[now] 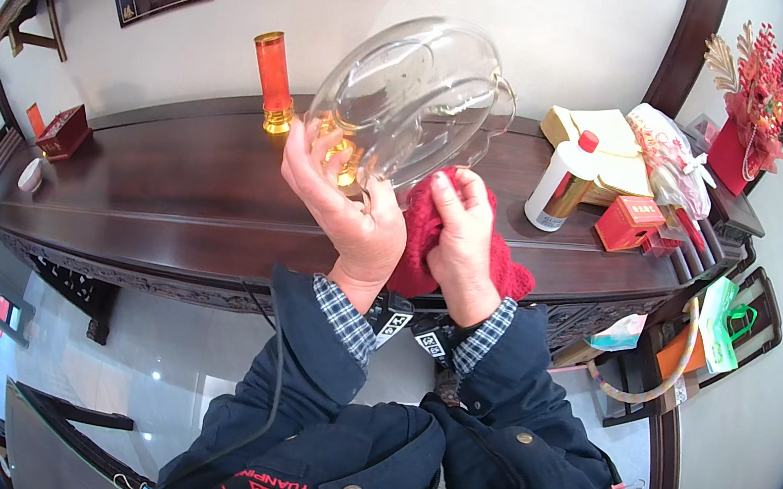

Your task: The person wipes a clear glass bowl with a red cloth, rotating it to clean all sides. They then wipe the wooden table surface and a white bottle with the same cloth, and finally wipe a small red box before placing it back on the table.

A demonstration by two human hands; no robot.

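Note:
A clear glass bowl or dish with a wavy edge (pixel 412 97) is held up, tilted, above the dark wooden table (pixel 181 192). My left hand (pixel 348 208) supports its lower left side, palm up with the fingers behind the glass. My right hand (pixel 463 243) grips a red knitted cloth (pixel 428 250) close to the bowl's lower right edge; whether the cloth touches the glass is hard to tell. Part of the cloth hangs below and right of that hand. Through the glass a gold-coloured base shows.
A red and gold candle-like lamp (pixel 275 82) stands behind on the left. To the right are a white bottle with a red cap (pixel 561 186), a red box (pixel 629 223), stacked yellowish paper (pixel 612 144) and a plastic bag (pixel 667 152). A small white cup (pixel 31 175) is far left.

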